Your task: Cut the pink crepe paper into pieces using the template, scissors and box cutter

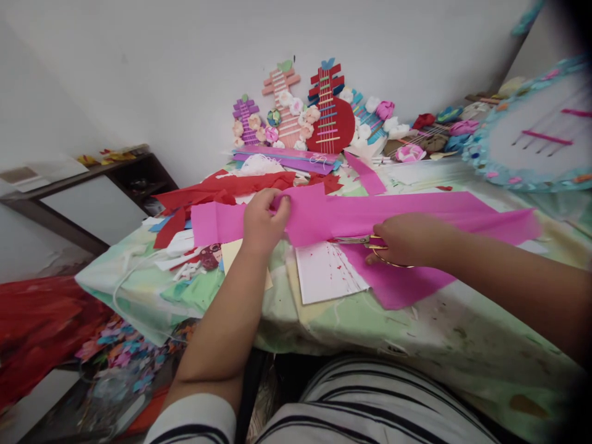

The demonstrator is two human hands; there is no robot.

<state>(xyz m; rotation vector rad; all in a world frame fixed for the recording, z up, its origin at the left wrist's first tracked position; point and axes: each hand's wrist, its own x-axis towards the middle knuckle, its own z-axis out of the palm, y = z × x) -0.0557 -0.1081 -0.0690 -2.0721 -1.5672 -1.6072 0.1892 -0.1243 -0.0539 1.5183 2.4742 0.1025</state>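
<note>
A long sheet of bright pink crepe paper (407, 209) stretches across the table under both hands. My left hand (266, 219) pinches the sheet left of its middle, thumb on top. In my right hand (407, 237) is a pair of scissors (346, 240) with gold handles, its blades pointing left along the paper's lower edge. Below the blades a pink flap hangs down to the right. It partly covers a white card (324, 274) with red marks. Whether the blades are fully closed is hard to see.
Handmade paper instruments, among them a red one (340, 126), lean against the wall. Red paper scraps (217, 188) lie behind my left hand. A blue-trimmed white piece (522, 135) stands at right. A dark-framed cabinet (92, 203) is left of the cloth-covered table (287, 327).
</note>
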